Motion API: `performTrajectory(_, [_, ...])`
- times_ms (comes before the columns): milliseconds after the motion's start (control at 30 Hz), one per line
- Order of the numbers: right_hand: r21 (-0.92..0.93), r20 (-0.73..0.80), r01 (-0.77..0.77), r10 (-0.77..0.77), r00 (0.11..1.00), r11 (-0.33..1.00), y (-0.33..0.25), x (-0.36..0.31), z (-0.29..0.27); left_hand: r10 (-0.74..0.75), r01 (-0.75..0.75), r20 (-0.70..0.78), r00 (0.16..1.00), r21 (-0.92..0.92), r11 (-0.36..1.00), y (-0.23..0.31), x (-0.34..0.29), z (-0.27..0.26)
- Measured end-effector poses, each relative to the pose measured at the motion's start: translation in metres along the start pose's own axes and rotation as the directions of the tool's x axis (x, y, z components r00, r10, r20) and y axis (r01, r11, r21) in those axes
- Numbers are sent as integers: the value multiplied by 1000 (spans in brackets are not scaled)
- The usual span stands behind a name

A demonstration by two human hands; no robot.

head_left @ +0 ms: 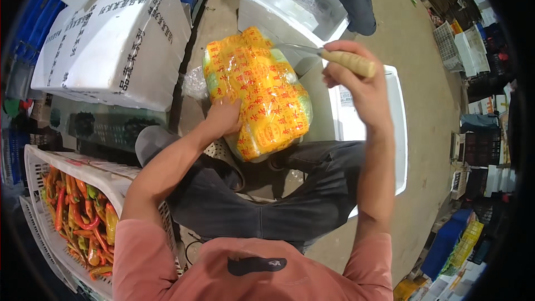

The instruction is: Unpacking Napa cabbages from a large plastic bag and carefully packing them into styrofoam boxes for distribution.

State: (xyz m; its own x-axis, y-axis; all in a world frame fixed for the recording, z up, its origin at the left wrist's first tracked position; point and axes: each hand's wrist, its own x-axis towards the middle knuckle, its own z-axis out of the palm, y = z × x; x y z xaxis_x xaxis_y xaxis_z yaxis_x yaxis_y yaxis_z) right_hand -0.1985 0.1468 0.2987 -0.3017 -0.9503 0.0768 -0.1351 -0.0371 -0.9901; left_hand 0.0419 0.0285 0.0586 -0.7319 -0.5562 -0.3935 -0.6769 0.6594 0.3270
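Note:
A large bundle of pale green vegetables (304,103), wrapped in yellow plastic (262,89) with red printing, sits before my knees. My left hand (224,116) grips its near left side with bent fingers. Beyond its far right corner, my right hand (356,75) is closed round the pale wooden handle of a tool with a thin metal blade (301,48). The blade points left, its tip at the bundle's far edge; whether it touches the wrapping I cannot tell. What lies under the bundle is mostly hidden.
A foam box (262,19) stands open at the far side, near another person's dark-trousered leg (356,5). Another white foam box (398,134) is beside my right knee. A closed foam box (111,44) stands left. A white crate (42,159) of red and green peppers (83,212) is near left.

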Motion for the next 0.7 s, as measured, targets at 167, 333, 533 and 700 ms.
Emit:
performTrajectory(167, [-29, -59, -60, 59, 997, 998, 33, -16, -10, 4, -28, -191, 982, -126, 992, -17, 13, 1])
performTrajectory(333, [101, -143, -93, 107, 984, 991, 38, -28, -38, -36, 18, -248, 968, -74, 997, 4, 56, -12])
performTrajectory(533, [15, -245, -184, 182, 952, 983, 50, -25, -42, -143, 90, -281, 949, -191, 977, 4, 89, -25])
performTrajectory(700, [-135, -231, -129, 95, 968, 982, 48, -20, -27, -206, 129, -218, 954, -323, 938, -21, 104, -18])
